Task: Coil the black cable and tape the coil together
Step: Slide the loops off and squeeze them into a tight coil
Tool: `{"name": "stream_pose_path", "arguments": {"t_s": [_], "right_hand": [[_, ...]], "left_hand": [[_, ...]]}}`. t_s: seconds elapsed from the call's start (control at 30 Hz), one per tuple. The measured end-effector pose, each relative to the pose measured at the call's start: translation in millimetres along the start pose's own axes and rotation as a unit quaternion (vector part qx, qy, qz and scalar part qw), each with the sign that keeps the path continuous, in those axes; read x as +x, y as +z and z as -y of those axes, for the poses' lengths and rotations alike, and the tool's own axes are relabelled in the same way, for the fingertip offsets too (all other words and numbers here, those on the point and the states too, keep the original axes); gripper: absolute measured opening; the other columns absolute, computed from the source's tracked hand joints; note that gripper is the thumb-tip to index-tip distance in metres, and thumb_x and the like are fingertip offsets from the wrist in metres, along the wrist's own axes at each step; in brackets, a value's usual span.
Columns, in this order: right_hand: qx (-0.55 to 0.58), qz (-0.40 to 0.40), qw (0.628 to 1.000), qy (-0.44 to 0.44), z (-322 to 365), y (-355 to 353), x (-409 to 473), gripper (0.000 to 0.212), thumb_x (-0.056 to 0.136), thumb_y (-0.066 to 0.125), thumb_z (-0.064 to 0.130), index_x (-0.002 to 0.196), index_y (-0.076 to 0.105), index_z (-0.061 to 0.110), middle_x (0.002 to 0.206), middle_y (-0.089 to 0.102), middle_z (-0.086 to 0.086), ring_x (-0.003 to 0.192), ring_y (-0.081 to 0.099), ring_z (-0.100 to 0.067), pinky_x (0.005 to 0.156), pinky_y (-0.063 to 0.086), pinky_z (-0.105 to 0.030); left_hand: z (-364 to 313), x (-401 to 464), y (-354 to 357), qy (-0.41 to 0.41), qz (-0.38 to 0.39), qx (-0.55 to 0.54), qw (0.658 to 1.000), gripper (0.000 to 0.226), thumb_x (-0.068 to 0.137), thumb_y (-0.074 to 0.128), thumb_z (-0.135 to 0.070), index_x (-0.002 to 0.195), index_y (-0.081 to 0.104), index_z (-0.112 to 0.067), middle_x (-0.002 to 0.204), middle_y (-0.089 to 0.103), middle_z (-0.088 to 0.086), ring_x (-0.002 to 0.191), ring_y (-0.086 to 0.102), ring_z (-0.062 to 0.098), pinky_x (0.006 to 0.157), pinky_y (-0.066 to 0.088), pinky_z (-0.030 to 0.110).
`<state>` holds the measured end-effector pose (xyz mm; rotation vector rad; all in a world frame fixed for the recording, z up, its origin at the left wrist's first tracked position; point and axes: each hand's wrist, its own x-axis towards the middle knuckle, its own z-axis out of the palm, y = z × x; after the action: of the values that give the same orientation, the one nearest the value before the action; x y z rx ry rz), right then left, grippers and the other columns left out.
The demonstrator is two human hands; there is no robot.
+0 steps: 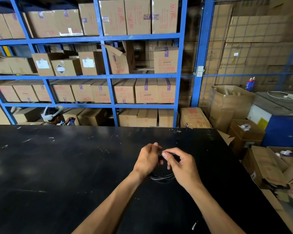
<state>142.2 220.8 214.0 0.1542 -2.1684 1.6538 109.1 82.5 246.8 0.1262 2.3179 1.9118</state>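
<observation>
Both hands' fingers point(165, 155) pinch black cable point(161, 177) coil top; loops hang below.

Single head-worn wide-angle view, looking forward and down. Black table point(57, 166) fills the lower half, close beneath the camera; both forearms enter from the bottom edge. Blue shelving point(107, 76) with cardboard boxes point(145, 90) faces the camera beyond the table's far edge.

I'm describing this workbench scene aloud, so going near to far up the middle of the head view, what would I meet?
Black cable coil hanging below the hands, left hand and right hand pinching its top together, bare black tabletop, floor-level cardboard boxes, blue shelving rack.
</observation>
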Motion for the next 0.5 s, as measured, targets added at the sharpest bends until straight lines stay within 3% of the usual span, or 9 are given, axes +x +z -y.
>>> {"name": "stream_pose_path", "arguments": {"t_s": [0.13,0.27,0.4,0.5], "right_hand": [[0.015,-0.011,0.999,0.03,-5,-1,6,0.018,0.096,0.069,0.016,0.086,0.075,0.03,0.057,0.067,0.007,0.052,0.06,-0.004,0.056,0.051,-0.018],[-0.006,-0.006,0.999,0.051,-13,-5,14,0.015,0.099,0.065,0.026,0.088,0.074,0.031,0.06,0.067,0.008,0.056,0.06,-0.002,0.059,0.051,-0.023],[-0.036,0.031,0.995,0.086,-22,-4,13,0.024,0.106,0.048,0.032,0.1,0.071,0.029,0.087,0.071,0.008,0.086,0.068,-0.012,0.082,0.058,-0.041],[-0.099,0.047,0.992,0.063,-26,-5,8,0.027,0.109,0.04,0.029,0.107,0.067,0.029,0.099,0.067,0.014,0.097,0.066,-0.005,0.089,0.057,-0.036]], "left_hand": [[-8,-5,-8,-0.013,0.102,-0.023,0.994,0.038,0.104,0.04,-0.021,0.097,0.071,0.001,0.073,0.062,0.007,0.052,0.047,0.012,0.051,0.036,0.023],[-5,-9,-11,0.052,0.11,0.016,0.992,0.033,0.106,0.046,-0.014,0.107,0.068,0.01,0.081,0.064,0.007,0.062,0.049,0.01,0.056,0.041,0.016],[5,-7,-11,0.07,0.11,0.029,0.991,0.024,0.102,0.054,-0.01,0.112,0.073,0.0,0.083,0.064,0.007,0.063,0.049,0.008,0.058,0.041,0.018],[13,-1,-13,0.055,0.12,0.029,0.991,0.023,0.099,0.058,-0.007,0.115,0.073,0.0,0.081,0.065,0.006,0.061,0.052,0.006,0.058,0.046,0.017]]}}
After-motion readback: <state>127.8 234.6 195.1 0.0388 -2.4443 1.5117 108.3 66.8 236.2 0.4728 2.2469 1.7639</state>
